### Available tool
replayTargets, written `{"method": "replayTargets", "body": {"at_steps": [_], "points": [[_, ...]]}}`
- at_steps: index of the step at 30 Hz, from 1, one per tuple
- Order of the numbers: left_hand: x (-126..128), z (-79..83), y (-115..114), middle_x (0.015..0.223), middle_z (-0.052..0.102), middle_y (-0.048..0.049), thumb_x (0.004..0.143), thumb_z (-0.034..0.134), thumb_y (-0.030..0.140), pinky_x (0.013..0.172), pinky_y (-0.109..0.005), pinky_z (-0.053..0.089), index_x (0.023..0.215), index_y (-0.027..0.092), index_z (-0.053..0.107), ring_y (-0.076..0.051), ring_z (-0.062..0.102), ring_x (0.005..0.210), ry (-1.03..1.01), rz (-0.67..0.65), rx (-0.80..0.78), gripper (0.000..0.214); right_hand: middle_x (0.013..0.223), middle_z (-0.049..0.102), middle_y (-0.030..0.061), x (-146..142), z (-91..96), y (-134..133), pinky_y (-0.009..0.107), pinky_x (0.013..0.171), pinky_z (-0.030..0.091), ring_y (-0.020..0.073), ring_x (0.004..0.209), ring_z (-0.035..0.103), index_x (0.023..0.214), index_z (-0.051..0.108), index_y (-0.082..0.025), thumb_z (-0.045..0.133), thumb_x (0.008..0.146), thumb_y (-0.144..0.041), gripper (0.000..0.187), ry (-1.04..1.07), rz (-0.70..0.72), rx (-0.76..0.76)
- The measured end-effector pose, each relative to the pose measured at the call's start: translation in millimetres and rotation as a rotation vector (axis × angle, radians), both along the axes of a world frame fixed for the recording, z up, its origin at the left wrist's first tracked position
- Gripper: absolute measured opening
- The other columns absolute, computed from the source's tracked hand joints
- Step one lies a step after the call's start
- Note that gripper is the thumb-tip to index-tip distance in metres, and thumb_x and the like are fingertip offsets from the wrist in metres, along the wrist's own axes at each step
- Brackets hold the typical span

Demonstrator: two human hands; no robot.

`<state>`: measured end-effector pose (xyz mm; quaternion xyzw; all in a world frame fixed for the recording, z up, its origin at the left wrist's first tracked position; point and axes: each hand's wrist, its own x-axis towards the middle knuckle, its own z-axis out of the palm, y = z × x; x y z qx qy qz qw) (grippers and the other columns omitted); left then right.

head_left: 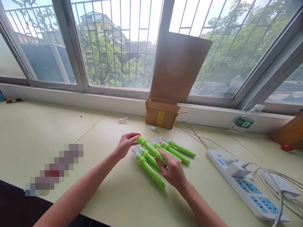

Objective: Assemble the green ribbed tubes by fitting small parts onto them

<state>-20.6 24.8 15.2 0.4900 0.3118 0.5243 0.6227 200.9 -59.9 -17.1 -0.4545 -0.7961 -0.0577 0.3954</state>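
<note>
A bright green plastic tube point(151, 148) with a ridged, threaded upper end is held tilted above the table. My right hand point(174, 170) is closed around its lower part. At its threaded end, the fingers of my left hand point(127, 145) are pinched together and touch it; their tips are partly hidden. Beneath and beside it lie several similar green tubes with clear caps and yellow-green collars, among them a front tube point(151, 173) and a rear tube point(184, 148). Two small clear plastic pieces, a left piece point(123, 120) and a right piece point(151, 128), rest farther back.
An open cardboard box point(162, 115) stands by the windowsill, with a cardboard sheet point(181, 63) behind it. On the right are a white power strip point(246, 186), chargers with looping cables, a plastic bottle point(246, 121) and a red cap point(287, 147). A blurred patch covers something at left.
</note>
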Motion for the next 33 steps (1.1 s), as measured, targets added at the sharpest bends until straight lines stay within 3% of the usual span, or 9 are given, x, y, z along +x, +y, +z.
{"method": "replayTargets", "body": {"at_steps": [10, 18, 23, 33], "points": [[-0.9, -0.5, -1.1, 0.093, 0.073, -0.0081, 0.067, 0.081, 0.034, 0.083, -0.034, 0.052, 0.094, 0.016, 0.071, -0.02, 0.067, 0.087, 0.068, 0.013, 0.075, 0.034, 0.104, 0.073, 0.01, 5.2, 2.4, -1.2, 0.033, 0.074, 0.058, 0.0247, 0.088, 0.071, 0.125, 0.059, -0.02, 0.049, 0.093, -0.031, 0.035, -0.005, -0.007, 0.0], [2.7, 4.1, -8.4, 0.088, 0.071, -0.007, 0.062, 0.083, 0.032, 0.078, -0.033, 0.052, 0.085, 0.015, 0.069, -0.021, 0.065, 0.088, 0.095, 0.062, 0.181, 0.032, 0.103, 0.072, 0.0124, 7.6, -4.5, -0.6, 0.029, 0.059, 0.056, 0.0233, 0.083, 0.07, 0.125, 0.058, -0.016, 0.05, 0.092, -0.027, 0.036, -0.001, -0.033, -0.02], [0.1, 4.9, -6.5, 0.081, 0.067, -0.0036, 0.062, 0.083, 0.028, 0.074, -0.03, 0.051, 0.092, 0.016, 0.069, -0.017, 0.064, 0.081, 0.112, 0.07, 0.196, 0.035, 0.106, 0.071, 0.0127, 6.9, -4.9, -0.5, 0.029, 0.061, 0.056, 0.0223, 0.082, 0.07, 0.125, 0.056, -0.016, 0.05, 0.092, -0.026, 0.034, -0.012, -0.029, -0.01], [-7.2, -1.5, 3.0, 0.082, 0.068, -0.0043, 0.063, 0.083, 0.028, 0.076, -0.028, 0.046, 0.098, 0.016, 0.072, -0.015, 0.061, 0.078, 0.137, -0.059, 0.098, 0.038, 0.1, 0.071, 0.0116, 10.1, -4.8, -0.7, 0.03, 0.059, 0.054, 0.0176, 0.063, 0.066, 0.126, 0.055, -0.016, 0.049, 0.093, -0.025, 0.034, -0.011, -0.06, 0.029]]}}
